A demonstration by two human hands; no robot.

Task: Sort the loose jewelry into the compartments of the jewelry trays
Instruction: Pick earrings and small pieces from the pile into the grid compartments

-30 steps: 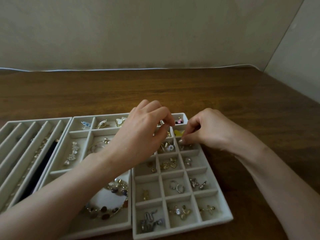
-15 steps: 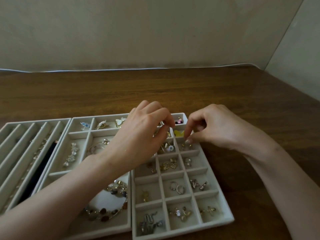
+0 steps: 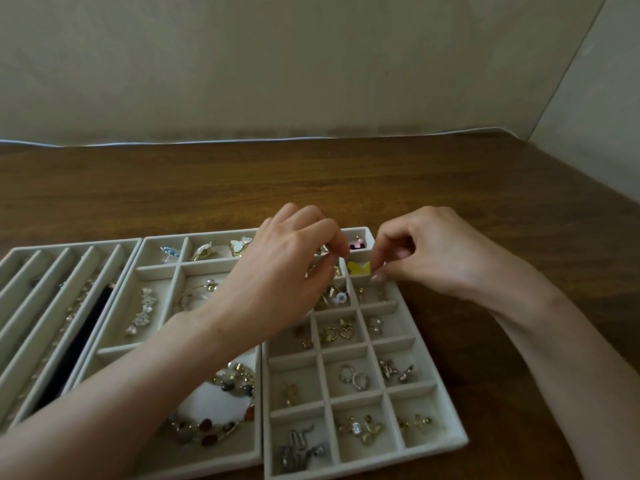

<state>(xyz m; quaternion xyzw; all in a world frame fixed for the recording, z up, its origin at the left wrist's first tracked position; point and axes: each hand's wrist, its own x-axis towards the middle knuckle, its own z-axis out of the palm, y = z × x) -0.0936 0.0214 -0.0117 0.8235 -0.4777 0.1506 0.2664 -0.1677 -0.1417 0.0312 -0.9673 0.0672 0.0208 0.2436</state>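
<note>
While the left hand [image 3: 287, 271] hovers over the far rows of the grid tray [image 3: 356, 399], thumb and forefinger pinched together right at a small silvery piece [image 3: 323, 250], the right hand [image 3: 426, 251] has its curled fingertips against the edge of a flat yellow butterfly piece [image 3: 358, 268] in the right column's second cell. Honestly can't tell if either pinch actually holds anything. Tray's pale and velvety, square cells, on a dark wood-grain table [image 3: 485, 202].

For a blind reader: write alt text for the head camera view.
A person's left hand and right hand, fingers curled, work over the far compartments of a gridded earring tray, right fingertips beside a yellow butterfly piece. Two more jewelry trays lie to its left on a wooden table.
</note>
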